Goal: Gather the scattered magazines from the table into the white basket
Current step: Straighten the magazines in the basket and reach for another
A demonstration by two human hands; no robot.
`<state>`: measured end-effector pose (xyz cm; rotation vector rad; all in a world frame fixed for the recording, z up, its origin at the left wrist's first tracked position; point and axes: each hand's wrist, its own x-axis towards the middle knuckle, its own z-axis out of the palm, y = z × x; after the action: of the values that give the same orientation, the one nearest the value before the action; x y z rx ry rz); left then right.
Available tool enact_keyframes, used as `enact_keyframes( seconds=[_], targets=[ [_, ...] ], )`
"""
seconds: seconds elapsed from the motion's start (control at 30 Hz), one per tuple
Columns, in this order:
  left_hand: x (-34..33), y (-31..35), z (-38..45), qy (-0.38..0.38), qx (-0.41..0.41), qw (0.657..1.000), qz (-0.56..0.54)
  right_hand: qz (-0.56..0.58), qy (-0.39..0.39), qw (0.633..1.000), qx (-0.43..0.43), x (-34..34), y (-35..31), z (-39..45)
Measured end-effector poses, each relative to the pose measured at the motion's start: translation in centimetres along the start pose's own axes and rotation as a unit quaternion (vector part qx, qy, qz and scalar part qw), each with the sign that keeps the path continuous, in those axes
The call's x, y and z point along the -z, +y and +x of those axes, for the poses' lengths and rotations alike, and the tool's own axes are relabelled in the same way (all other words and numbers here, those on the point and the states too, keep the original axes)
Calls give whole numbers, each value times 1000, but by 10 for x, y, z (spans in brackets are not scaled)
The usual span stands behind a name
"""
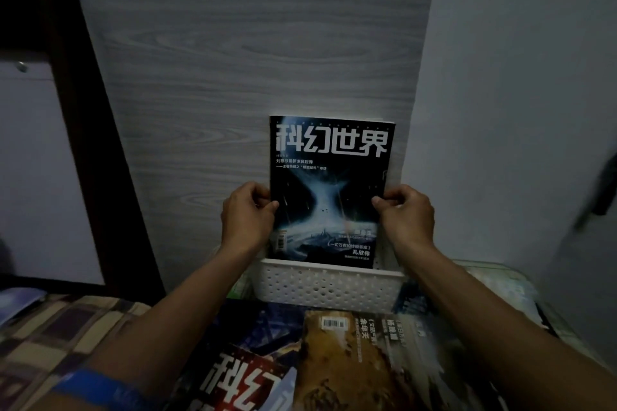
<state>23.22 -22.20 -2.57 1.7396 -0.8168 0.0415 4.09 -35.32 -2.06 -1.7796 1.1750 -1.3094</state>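
A dark-covered magazine (329,190) stands upright in the middle of the frame, its lower edge dipping behind the front rim of the white basket (329,289), which sits just below centre against the grey wood-grain wall (233,43). The left hand (246,215) pinches the magazine's left edge, thumb on the cover and fingers curled behind; the right hand (405,213) grips the right edge in the same way. The step in hand looks like the placing of this magazine into the basket: it seems partly in, though whether its bottom already rests on the basket floor cannot be told, since the rim hides it. More magazines are not yet gathered: a brown-covered one (367,364) lies in the lower centre, a red-and-white one (240,380) lies at the bottom edge to its left, and a bluish one (263,320) shows between them and the basket. A checked cloth (66,327) covers the lower left. The next move probably calls for lowering the magazine until it settles, letting go with both hands, then reaching down the frame for the nearest loose magazine.
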Motion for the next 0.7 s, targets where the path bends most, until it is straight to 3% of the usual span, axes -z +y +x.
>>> enact_keyframes(
  seconds=[0.17,0.33,0.6,0.7],
  targets=[
    [1,2,-2,-12,23,1000,3,15,-17,1000,-2,-1,2,1],
    [-3,0,-3,-53,-19,998,40,20,-23,999,12,-1,5,2],
    [-2,-3,-3,-37,-16,997,71,2,-76,997,-28,9,1,5],
    [6,-1,-10,11,12,998,60,-9,-52,999,0,37,-6,-12]
  ],
)
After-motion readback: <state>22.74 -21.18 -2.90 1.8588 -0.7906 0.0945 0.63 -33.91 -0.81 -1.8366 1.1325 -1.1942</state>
